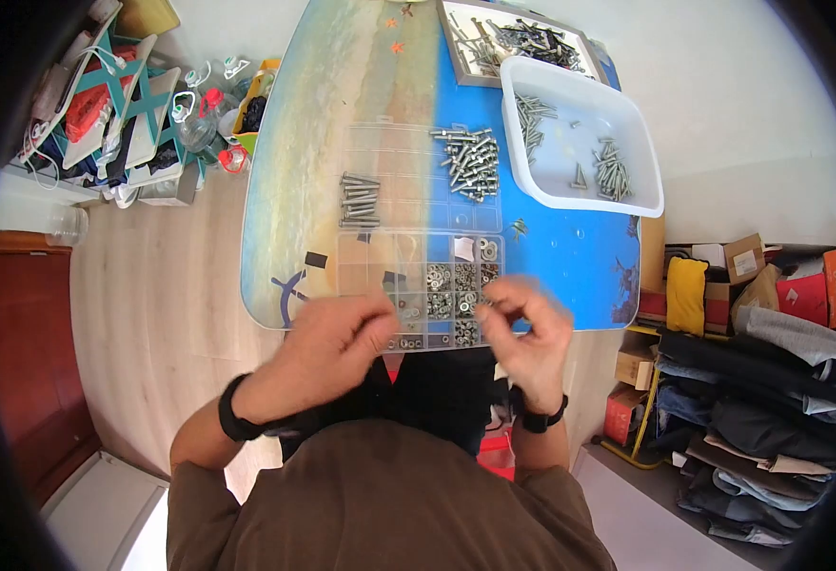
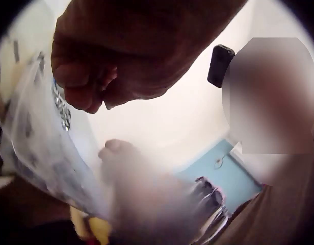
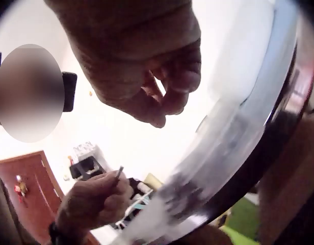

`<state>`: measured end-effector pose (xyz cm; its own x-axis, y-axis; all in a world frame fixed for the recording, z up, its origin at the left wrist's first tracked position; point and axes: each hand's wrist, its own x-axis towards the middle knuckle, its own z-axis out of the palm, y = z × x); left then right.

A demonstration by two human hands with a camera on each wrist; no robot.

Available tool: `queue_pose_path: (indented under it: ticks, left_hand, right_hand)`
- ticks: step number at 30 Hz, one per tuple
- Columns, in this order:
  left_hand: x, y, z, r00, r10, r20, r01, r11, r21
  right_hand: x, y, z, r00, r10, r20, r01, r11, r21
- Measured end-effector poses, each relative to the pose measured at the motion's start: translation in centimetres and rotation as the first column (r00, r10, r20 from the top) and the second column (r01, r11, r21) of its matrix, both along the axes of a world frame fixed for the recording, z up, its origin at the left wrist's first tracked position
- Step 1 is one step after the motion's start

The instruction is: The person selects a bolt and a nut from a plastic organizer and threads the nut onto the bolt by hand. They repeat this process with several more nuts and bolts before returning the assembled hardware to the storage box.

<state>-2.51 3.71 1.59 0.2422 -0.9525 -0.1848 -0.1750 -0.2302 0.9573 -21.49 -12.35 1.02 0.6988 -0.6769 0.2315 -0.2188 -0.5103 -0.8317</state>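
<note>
My L hand (image 1: 318, 347) pinches a small metal pc (image 3: 120, 173), prob. leaving its end free; below, open case (image 1: 406, 195) w/ nuts/washers (image 1: 465, 305) in compartments, prob. for easy access. R hand (image 1: 532, 338) narrow, fingers curled nearby; can't tell if gripping anything.

On my feed, the sand-and-blue table (image 1: 575, 276) reaches beyond both hands. A clear compartment box (image 1: 422, 234) lies open between and ahead of them, overhanging the near edge; past the right hand (image 1: 529, 344) sit a white tub (image 1: 565, 152) and, farther out, a shallow tray (image 1: 449, 46).
</note>
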Motion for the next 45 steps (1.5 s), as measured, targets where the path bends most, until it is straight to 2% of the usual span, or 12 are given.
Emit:
queue_pose_path:
  ticks: [1, 2, 3, 4, 5, 8, 11, 17, 21, 29, 35, 45]
  left_hand:
    - [0.8, -0.2, -0.1, 0.947, 0.105, 0.304, -0.065, 0.988, -0.136]
    - [1.7, -0.6, -0.2, 0.947, 0.107, 0.304, -0.068, 0.988, -0.135]
    - [2.6, -1.0, -0.2, 0.896, 0.180, 0.406, -0.123, 0.979, -0.162]
    - [3.4, -1.5, -0.3, 0.830, 0.249, 0.500, -0.174, 0.966, -0.194]
    - [4.2, -1.9, -0.4, 0.829, 0.251, 0.501, -0.176, 0.965, -0.193]
    - [6.0, -3.0, -0.7, 0.699, 0.276, 0.659, -0.155, 0.959, -0.237]
    - [6.7, -3.9, -1.2, 0.652, 0.287, 0.702, -0.166, 0.957, -0.237]
    - [7.0, -5.1, -2.3, 0.599, 0.298, 0.743, -0.179, 0.954, -0.239]
    - [6.9, -5.3, -2.4, 0.550, 0.249, 0.797, -0.173, 0.968, -0.183]
    - [6.3, -5.1, -2.2, 0.577, 0.214, 0.788, -0.188, 0.974, -0.127]
    - [6.2, -4.6, -2.1, 0.609, 0.225, 0.761, -0.187, 0.973, -0.138]
    - [6.4, -3.9, -2.3, 0.652, 0.238, 0.719, -0.194, 0.970, -0.145]
  right_hand:
    - [0.2, -0.8, 0.0, 1.000, 0.001, -0.002, -0.001, 1.000, 0.001]
    - [0.4, -1.7, -0.1, 0.995, -0.044, -0.084, 0.039, 0.997, -0.059]
    - [0.7, -2.5, -0.3, 0.982, -0.093, -0.162, 0.074, 0.990, -0.121]
    - [1.0, -3.1, -0.5, 0.982, -0.098, -0.159, 0.079, 0.989, -0.123]
    - [1.3, -3.7, -0.6, 0.983, -0.095, -0.158, 0.077, 0.990, -0.122]
    - [1.9, -4.5, -1.1, 0.971, -0.095, -0.218, 0.044, 0.973, -0.228]
    - [2.4, -4.8, -1.5, 0.972, -0.069, -0.227, 0.024, 0.981, -0.192]
    - [2.6, -4.9, -1.5, 0.965, -0.049, -0.259, -0.018, 0.968, -0.251]
    - [2.6, -5.0, -1.5, 0.964, -0.032, -0.263, -0.035, 0.969, -0.243]
    - [2.3, -5.1, -1.6, 0.967, 0.004, -0.255, -0.069, 0.967, -0.247]
    - [2.1, -6.0, -1.1, 0.969, 0.021, -0.248, -0.108, 0.933, -0.343]
    - [5.2, -8.0, 0.2, 0.918, 0.026, -0.397, -0.228, 0.853, -0.470]
